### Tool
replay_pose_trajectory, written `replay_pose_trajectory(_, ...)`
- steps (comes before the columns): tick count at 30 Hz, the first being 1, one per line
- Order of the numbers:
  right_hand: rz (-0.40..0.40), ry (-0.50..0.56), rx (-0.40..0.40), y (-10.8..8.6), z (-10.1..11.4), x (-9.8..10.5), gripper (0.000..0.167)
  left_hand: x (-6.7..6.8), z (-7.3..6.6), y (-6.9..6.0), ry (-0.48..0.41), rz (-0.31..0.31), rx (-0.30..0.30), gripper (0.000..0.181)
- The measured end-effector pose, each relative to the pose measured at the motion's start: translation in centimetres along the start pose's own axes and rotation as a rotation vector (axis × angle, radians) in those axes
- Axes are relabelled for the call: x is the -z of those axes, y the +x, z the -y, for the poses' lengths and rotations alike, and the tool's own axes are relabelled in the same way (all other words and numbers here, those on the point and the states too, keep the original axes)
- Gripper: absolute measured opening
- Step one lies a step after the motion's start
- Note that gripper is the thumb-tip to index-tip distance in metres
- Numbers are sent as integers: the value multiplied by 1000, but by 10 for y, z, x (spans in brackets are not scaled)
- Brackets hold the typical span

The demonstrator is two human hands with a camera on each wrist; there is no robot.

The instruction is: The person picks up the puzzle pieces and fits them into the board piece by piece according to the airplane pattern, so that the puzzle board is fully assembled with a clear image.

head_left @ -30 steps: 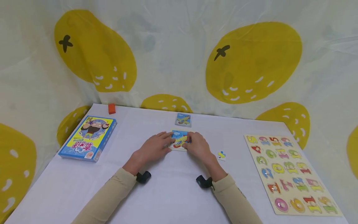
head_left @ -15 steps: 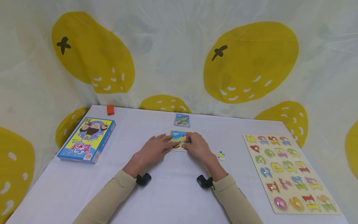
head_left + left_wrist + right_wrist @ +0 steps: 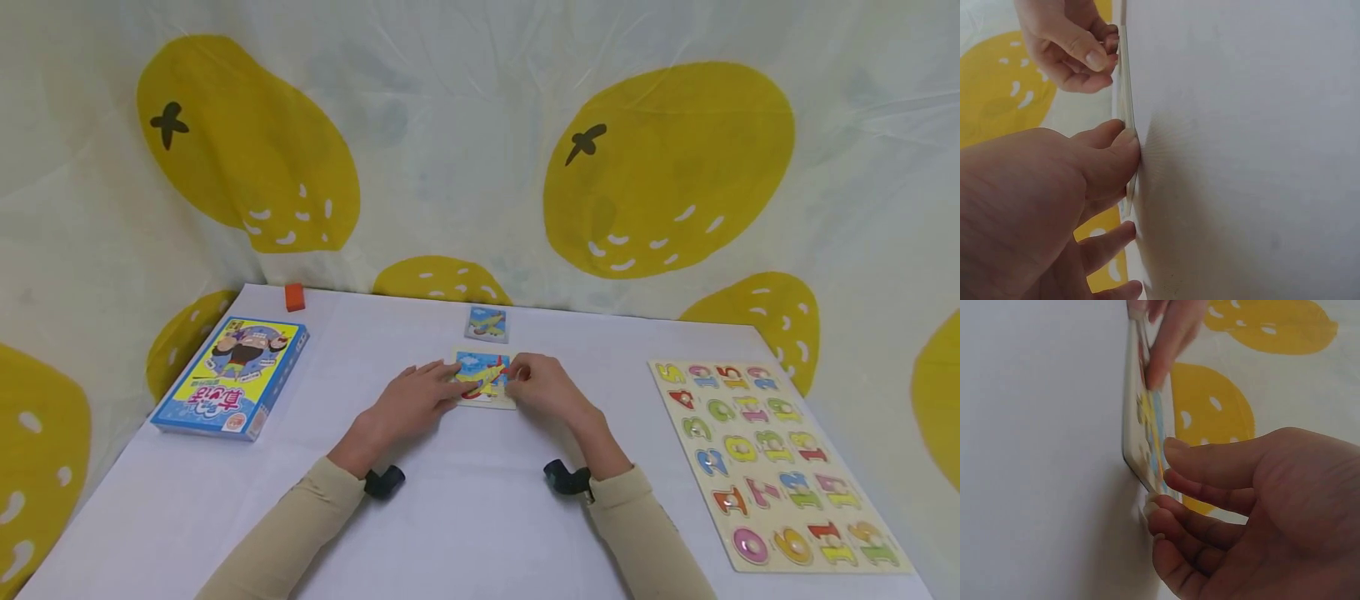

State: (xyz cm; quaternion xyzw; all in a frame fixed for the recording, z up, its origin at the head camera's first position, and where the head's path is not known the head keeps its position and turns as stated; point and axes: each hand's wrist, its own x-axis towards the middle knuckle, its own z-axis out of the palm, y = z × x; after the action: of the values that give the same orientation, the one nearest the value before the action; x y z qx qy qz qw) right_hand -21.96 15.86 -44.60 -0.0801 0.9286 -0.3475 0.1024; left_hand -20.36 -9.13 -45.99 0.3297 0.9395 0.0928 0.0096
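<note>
A small airplane jigsaw puzzle in a pale frame lies in the middle of the table. My left hand holds its left side, with a finger lying over the picture and the thumb at the near edge. By the puzzle's right edge is my right hand, its fingers loosely curved. Nothing shows between the right thumb and fingers. Behind the puzzle lies a square card with a similar airplane picture.
To the left lies a blue and yellow box, with a small orange block behind it. A wooden number board lies at the right. A fruit-patterned cloth rises behind the table.
My right hand has drawn off the puzzle to the right, uncovering its right side. The loose piece seen earlier is now out of sight near the right wrist. The left hand stays on the puzzle.
</note>
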Motion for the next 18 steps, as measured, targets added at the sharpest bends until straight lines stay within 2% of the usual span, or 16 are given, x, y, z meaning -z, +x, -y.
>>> replay_pose_trajectory(12, 25, -46, -53, -11, -23, 33, 20, 0, 0, 0, -59, -6, -9, 44)
replay_pose_trajectory(18, 109, -68, -54, -20, -35, 49, 20, -1, 0, 0, -80, -4, 3, 43)
